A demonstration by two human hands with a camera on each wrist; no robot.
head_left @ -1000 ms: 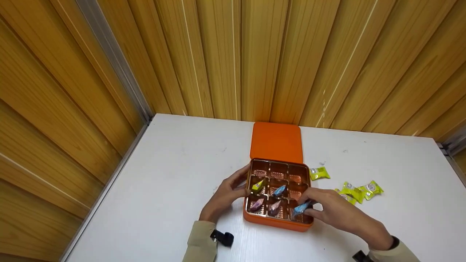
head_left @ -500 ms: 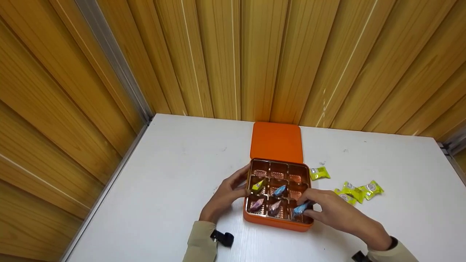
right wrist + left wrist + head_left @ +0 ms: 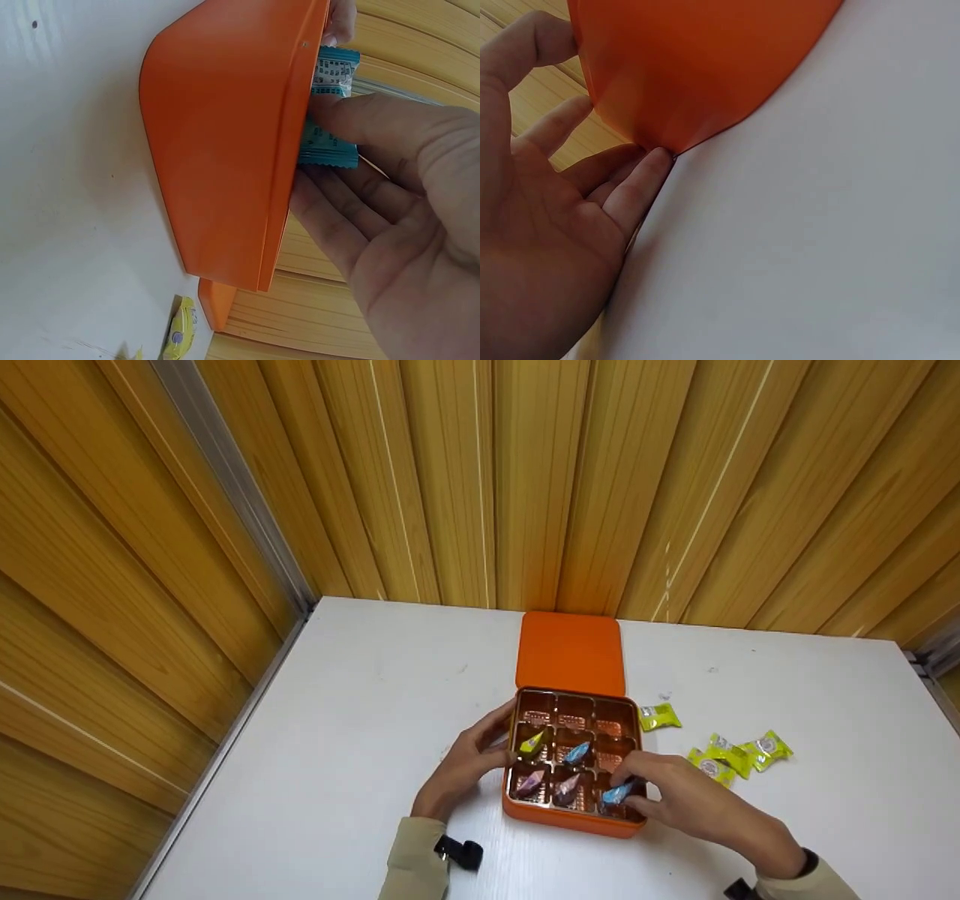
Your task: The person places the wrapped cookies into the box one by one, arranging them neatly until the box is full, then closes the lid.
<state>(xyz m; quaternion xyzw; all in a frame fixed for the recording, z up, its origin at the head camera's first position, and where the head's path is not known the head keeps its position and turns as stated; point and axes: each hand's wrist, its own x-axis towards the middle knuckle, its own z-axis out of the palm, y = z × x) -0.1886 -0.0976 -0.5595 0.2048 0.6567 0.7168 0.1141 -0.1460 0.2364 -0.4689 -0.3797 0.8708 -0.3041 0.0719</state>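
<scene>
An orange tin box [image 3: 574, 825] stands uncovered, with a brown divided tray [image 3: 574, 712] inside. My left hand [image 3: 465, 769] rests against its left side, thumb at the rim; in the left wrist view the extended fingers [image 3: 641, 191] touch the outer wall. My right hand [image 3: 694, 799] pinches a blue-wrapped candy [image 3: 616, 793] at the front-right compartment. The right wrist view shows its teal packet [image 3: 335, 71] partly hidden by the thumb and the box wall. The tray also holds a green candy [image 3: 532, 744], another blue candy [image 3: 577, 753] and two pinkish candies [image 3: 531, 784].
Behind the box lies an orange lid [image 3: 570, 652]. One yellow-green candy [image 3: 660, 716] lies right of the box, and several more yellow-green candies [image 3: 766, 751] lie farther right. The white table [image 3: 375, 697] meets a wood-patterned wall [image 3: 450, 510] at the back.
The blue candy in my right hand has shifted slightly down and left within the front-right compartment, and its fingers have moved a little. The left hand and box have barely moved.
</scene>
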